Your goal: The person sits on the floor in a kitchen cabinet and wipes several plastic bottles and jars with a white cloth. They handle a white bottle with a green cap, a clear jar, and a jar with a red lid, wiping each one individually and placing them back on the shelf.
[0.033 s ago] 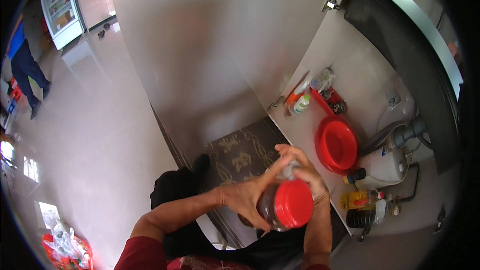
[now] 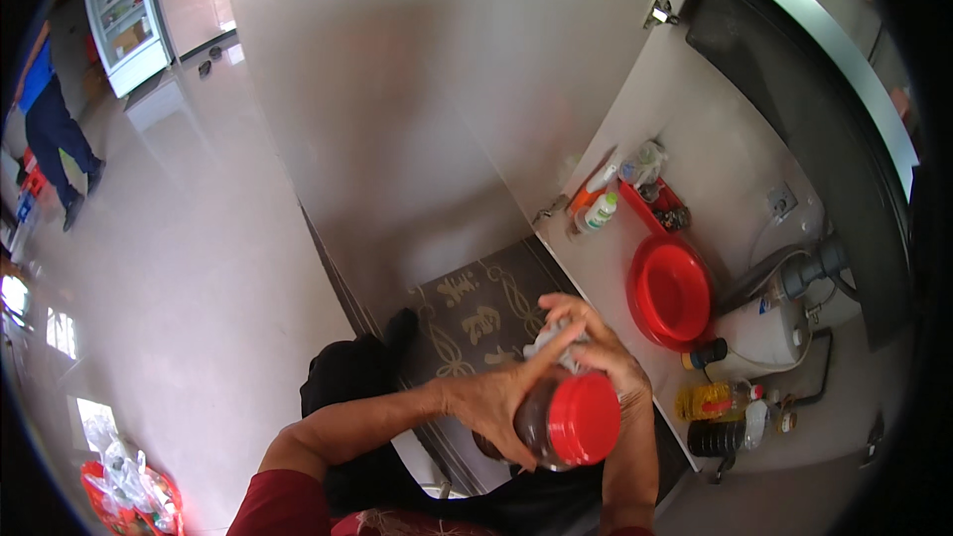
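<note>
I hold a jar [image 2: 556, 427] with dark contents and a red lid [image 2: 584, 419] close below the camera. My left hand [image 2: 491, 405] wraps around the jar's side. My right hand [image 2: 601, 347] lies over the jar's far end, and its fingers press a small white wad [image 2: 549, 337], perhaps cloth or paper, against it. The jar hangs in front of an open low cabinet [image 2: 695, 129].
Inside the cabinet are a red basin [image 2: 670, 293], a red tray [image 2: 657, 203], small bottles [image 2: 596, 210], a white jug [image 2: 764, 333], a yellow oil bottle [image 2: 710, 400] and a dark bottle [image 2: 720, 437]. The cabinet door [image 2: 427, 89] stands open. A patterned mat [image 2: 476, 313] lies below. Another person [image 2: 50, 129] stands far left.
</note>
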The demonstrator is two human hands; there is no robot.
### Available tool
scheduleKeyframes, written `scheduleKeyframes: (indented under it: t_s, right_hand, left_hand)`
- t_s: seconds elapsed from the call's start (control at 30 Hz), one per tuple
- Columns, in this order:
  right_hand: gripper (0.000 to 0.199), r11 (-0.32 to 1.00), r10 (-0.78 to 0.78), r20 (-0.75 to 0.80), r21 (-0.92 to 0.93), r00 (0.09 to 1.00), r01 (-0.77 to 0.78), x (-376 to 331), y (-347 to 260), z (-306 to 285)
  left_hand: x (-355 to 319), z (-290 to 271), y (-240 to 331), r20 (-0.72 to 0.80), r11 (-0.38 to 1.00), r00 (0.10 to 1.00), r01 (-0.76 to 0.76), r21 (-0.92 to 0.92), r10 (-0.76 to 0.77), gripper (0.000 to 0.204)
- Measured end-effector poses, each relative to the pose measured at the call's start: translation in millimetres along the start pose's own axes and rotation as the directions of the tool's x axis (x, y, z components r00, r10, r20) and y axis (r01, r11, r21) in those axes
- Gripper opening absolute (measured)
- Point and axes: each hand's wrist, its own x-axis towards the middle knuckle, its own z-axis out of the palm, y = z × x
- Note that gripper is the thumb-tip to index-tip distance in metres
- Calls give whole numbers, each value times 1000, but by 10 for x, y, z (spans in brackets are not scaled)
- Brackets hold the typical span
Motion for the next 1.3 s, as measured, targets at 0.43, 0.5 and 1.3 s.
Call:
scheduleKeyframes:
  t_s: [0.43,0.5,1.3]
  right_hand:
    - [49,965,-86,-316,210,945,158,-218,118,180]
    - [47,878,-32,-392,428,919,213,-193,161,190]
    - [55,812,-84,-308,530,948,244,-16,970,-222]
  left_hand:
    - [58,-123,-88,-121,888,941,-338,-312,316,133]
    - [79,-141,-130,-205,889,923,-372,-267,324,127]
    - [377,21,-146,-742,877,489,-383,290,459,105]
